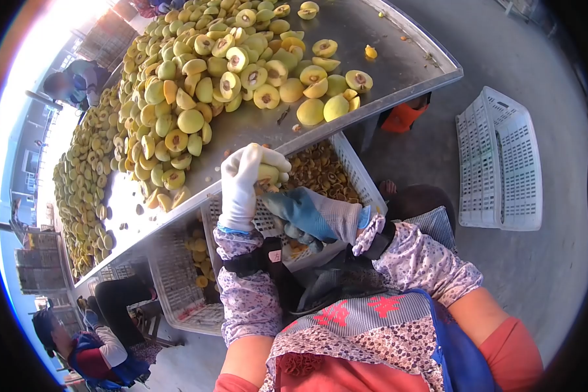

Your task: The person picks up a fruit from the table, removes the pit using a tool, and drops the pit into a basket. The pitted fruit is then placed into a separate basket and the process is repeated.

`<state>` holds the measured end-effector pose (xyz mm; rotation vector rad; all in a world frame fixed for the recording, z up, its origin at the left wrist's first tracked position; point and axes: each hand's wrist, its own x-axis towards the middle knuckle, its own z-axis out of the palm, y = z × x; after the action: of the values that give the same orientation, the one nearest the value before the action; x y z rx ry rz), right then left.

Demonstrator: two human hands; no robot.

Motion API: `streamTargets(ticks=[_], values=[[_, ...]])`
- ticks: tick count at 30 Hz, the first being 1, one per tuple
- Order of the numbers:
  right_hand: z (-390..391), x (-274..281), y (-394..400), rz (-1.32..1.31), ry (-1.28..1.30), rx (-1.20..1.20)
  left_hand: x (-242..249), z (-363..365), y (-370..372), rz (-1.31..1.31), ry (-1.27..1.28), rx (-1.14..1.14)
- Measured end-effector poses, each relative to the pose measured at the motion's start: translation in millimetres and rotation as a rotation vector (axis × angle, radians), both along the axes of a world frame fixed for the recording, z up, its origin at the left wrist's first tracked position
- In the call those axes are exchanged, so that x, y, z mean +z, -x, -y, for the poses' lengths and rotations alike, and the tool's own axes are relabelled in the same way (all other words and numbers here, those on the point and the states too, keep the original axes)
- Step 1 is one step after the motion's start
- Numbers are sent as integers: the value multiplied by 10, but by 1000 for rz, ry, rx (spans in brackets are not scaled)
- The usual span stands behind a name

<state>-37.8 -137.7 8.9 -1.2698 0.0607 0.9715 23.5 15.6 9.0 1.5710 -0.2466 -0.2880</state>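
My left hand (243,179), in a white glove, is closed around a yellow-green peach (268,174) just past the near edge of the metal table. My right hand (313,214), in a blue and grey glove, has its fingers curled close under the peach. What it grips, if anything, is hidden by the glove. Below both hands sits a white plastic crate (360,171) holding many small brown pieces, perhaps pits. On the table a big heap of halved peaches (189,121) spreads away to the left, several showing brown pits.
The steel table (398,72) has a raised rim on the right. An upright white crate (500,163) stands on the floor at right. Another crate (183,320) with fruit is under the table. One person (95,353) sits lower left; another (78,81) is across the table.
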Motion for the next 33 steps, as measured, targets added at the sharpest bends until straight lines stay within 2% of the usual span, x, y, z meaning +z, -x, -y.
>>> streamTargets(ticks=[2,3,5,8,9,11,14,16,18,20,22,23,24,26,27,28,30,32,33], values=[[-15,10,22,18,55,-30,-26,95,65,-24,-3,60],[-2,15,22,16,55,-31,-13,144,98,-25,122,124],[55,29,-1,-197,-244,72,-127,125,89,-93,418,183],[79,-216,-37,-184,-382,137,-147,53,48,-122,433,65],[87,-147,-33,-184,-382,137,-113,18,26,-122,433,65],[106,44,-17,-11,-23,143,-28,-39,-14,-33,111,-161],[101,-64,10,47,4,119,-49,-5,29,-60,121,-128],[92,23,17,8,-31,115,-63,88,78,-27,223,-73],[53,46,36,36,-140,78,-94,195,99,-123,689,96],[-73,-175,42,99,-77,29,-85,191,95,-141,652,119],[-131,-335,71,607,100,-66,-67,171,78,-276,865,187],[-138,-440,66,748,260,-4,-138,68,30,-339,1048,213],[-130,-427,83,747,257,-2,-64,22,66,-333,1037,322],[-78,-379,82,815,611,81,-73,-230,64,-151,899,355],[-37,-364,69,753,748,110,-18,-379,124,-112,787,512],[12,-395,64,751,743,110,38,-550,209,-75,667,662],[104,-457,46,714,914,174,19,-950,377,332,-210,800],[71,-240,46,710,904,91,-87,-1480,298,72,-218,1014],[54,-229,50,741,886,63,-32,-1412,289,73,-218,1007]])
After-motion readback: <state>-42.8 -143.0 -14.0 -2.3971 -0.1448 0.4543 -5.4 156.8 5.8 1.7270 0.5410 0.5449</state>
